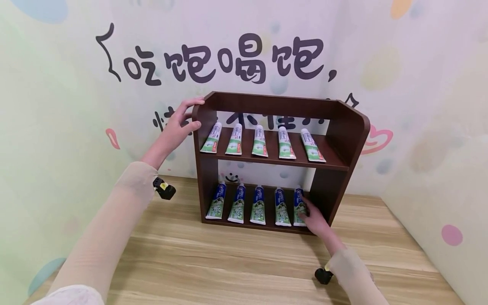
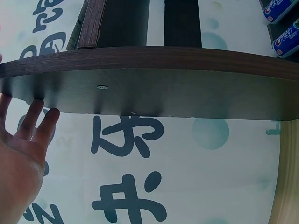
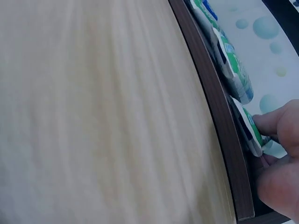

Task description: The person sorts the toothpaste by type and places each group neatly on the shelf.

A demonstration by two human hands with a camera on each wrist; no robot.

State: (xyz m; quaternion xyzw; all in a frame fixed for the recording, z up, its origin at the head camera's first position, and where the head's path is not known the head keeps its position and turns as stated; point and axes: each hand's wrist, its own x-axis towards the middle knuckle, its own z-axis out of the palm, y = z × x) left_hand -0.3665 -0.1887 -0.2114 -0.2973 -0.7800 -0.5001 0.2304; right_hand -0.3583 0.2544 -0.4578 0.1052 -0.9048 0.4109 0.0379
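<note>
My right hand (image 1: 316, 220) pinches the rightmost blue-and-green toothpaste tube (image 1: 299, 207) on the lower shelf, its cap end towards the back. In the right wrist view, the thumb and fingers (image 3: 275, 121) lie on either side of that tube's flat end (image 3: 252, 133). At the upper left, my left hand (image 1: 181, 120) touches the side panel of the dark brown rack (image 1: 267, 101). Straight, spread fingers (image 2: 32, 119) meet that panel's outer face (image 2: 154, 93) in the left wrist view.
Several blue-and-green tubes (image 1: 257, 207) stand in a row on the lower shelf. Above them, several white-and-green tubes (image 1: 259, 142) lean in a row. The rack stands on a wood-grain table (image 1: 228, 262), near a printed wall (image 1: 244, 25) at the back.
</note>
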